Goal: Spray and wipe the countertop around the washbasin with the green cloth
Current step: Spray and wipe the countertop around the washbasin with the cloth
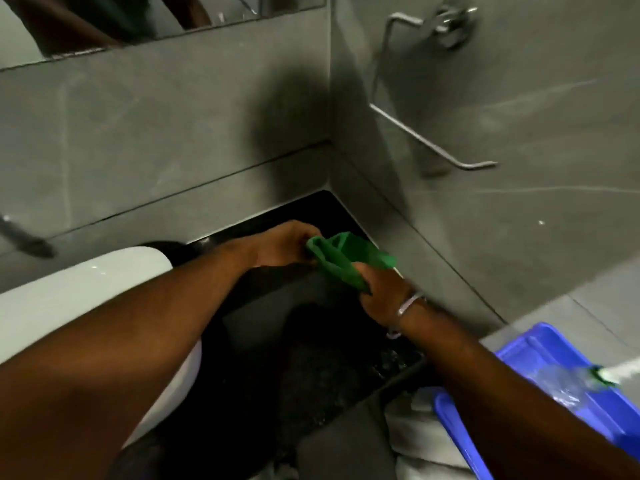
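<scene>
The green cloth (346, 254) is bunched up just above the black countertop (311, 341), near its far right corner. My left hand (284, 244) grips the cloth's left end and my right hand (381, 292) grips its lower right end. A metal bangle sits on my right wrist. The white washbasin (69, 292) lies at the left, partly hidden under my left forearm. No spray bottle can be clearly made out on the counter.
Grey tiled walls meet in the corner behind the counter. A chrome towel holder (433, 98) hangs on the right wall. A blue plastic bin (540, 368) stands low at the right, with a clear bottle with a green cap (581, 382) across it. A mirror edge runs along the top left.
</scene>
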`<action>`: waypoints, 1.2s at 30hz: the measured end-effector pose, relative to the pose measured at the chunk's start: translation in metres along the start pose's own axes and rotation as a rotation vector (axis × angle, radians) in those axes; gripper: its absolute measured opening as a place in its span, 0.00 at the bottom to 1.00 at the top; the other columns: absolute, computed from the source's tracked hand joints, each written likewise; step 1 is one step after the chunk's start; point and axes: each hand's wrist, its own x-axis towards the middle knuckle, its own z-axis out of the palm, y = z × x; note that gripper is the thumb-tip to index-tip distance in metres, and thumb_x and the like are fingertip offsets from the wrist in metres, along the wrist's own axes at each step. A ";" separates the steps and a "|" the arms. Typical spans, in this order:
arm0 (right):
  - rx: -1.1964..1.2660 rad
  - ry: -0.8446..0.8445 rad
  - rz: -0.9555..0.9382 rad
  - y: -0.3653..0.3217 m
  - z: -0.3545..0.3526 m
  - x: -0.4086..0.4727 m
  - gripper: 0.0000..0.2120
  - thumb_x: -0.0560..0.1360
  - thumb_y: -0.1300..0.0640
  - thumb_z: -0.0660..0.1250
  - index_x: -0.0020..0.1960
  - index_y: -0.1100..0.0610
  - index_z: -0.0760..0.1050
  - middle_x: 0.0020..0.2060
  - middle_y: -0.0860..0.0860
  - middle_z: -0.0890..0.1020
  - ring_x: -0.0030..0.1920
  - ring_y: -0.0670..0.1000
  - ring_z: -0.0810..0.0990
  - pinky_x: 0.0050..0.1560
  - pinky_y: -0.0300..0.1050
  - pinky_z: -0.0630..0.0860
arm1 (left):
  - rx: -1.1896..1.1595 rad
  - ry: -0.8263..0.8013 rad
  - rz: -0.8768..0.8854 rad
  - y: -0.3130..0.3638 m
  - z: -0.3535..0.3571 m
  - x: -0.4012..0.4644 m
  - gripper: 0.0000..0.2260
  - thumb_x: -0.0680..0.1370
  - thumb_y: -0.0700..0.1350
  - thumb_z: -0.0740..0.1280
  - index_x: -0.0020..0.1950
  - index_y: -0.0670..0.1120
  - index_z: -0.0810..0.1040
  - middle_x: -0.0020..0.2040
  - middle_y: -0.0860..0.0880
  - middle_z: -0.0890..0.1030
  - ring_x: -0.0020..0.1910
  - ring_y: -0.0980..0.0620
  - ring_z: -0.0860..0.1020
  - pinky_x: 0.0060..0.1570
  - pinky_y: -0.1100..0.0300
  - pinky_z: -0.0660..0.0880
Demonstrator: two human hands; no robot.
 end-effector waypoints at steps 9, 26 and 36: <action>-0.598 -0.475 0.014 0.032 0.114 0.117 0.40 0.72 0.33 0.58 0.76 0.52 0.53 0.77 0.61 0.51 0.76 0.64 0.51 0.74 0.61 0.53 | 0.451 0.040 -0.021 -0.149 -0.006 0.077 0.14 0.76 0.44 0.67 0.61 0.49 0.79 0.68 0.46 0.74 0.67 0.44 0.72 0.65 0.49 0.70; -0.583 -0.055 -0.032 0.062 0.138 0.252 0.31 0.75 0.40 0.55 0.72 0.57 0.64 0.68 0.64 0.70 0.69 0.67 0.65 0.73 0.64 0.46 | 0.502 0.585 -0.429 -0.231 0.016 0.094 0.27 0.80 0.60 0.49 0.78 0.54 0.59 0.80 0.45 0.56 0.80 0.45 0.52 0.77 0.42 0.48; -0.579 0.059 0.001 0.075 0.120 0.293 0.35 0.74 0.35 0.52 0.77 0.49 0.53 0.75 0.61 0.60 0.72 0.67 0.60 0.72 0.63 0.55 | 0.490 0.653 -0.426 -0.230 0.017 0.095 0.28 0.78 0.62 0.50 0.76 0.54 0.64 0.79 0.45 0.62 0.79 0.45 0.56 0.76 0.42 0.49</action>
